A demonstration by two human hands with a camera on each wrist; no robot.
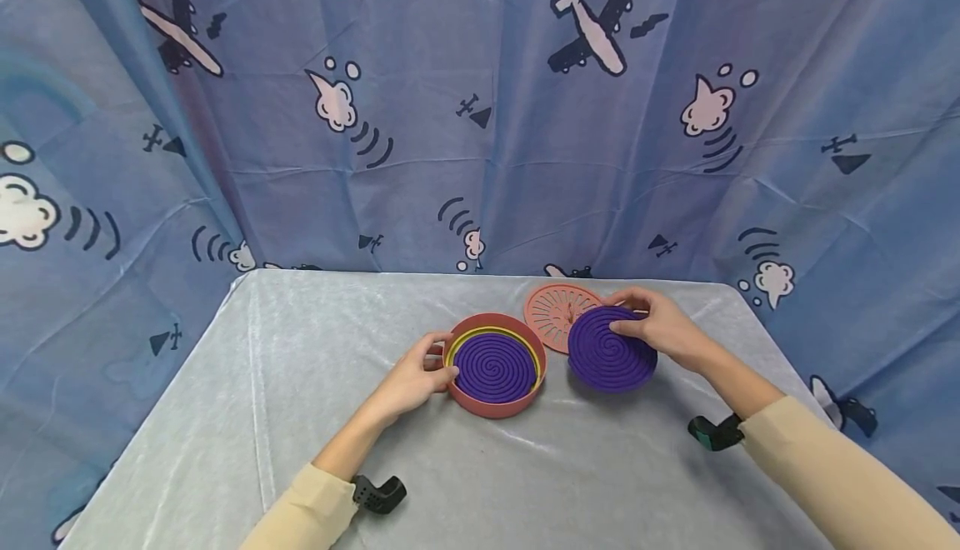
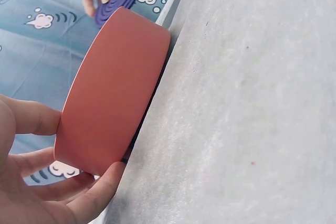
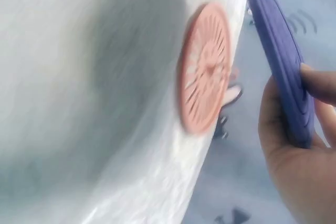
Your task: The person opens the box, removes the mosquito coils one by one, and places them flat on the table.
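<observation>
My right hand (image 1: 655, 325) pinches a purple mosquito coil (image 1: 611, 362) near its edge, thumb on one face and fingers behind, holding it tilted above the table. My left hand (image 1: 420, 371) grips the left side of a round coral box (image 1: 495, 410), thumb at the rim and fingers around the outer wall. Inside the box lies another purple mosquito coil (image 1: 495, 367), with a yellow ring (image 1: 491, 330) showing around it. The box stands on the table, as its smooth wall (image 2: 113, 87) shows in the left wrist view.
A coral slotted lid (image 1: 555, 312) lies flat behind the held coil, which partly hides it in the head view. White cloth covers the table (image 1: 337, 317). A blue curtain (image 1: 420, 100) printed with planes and clouds hangs behind it.
</observation>
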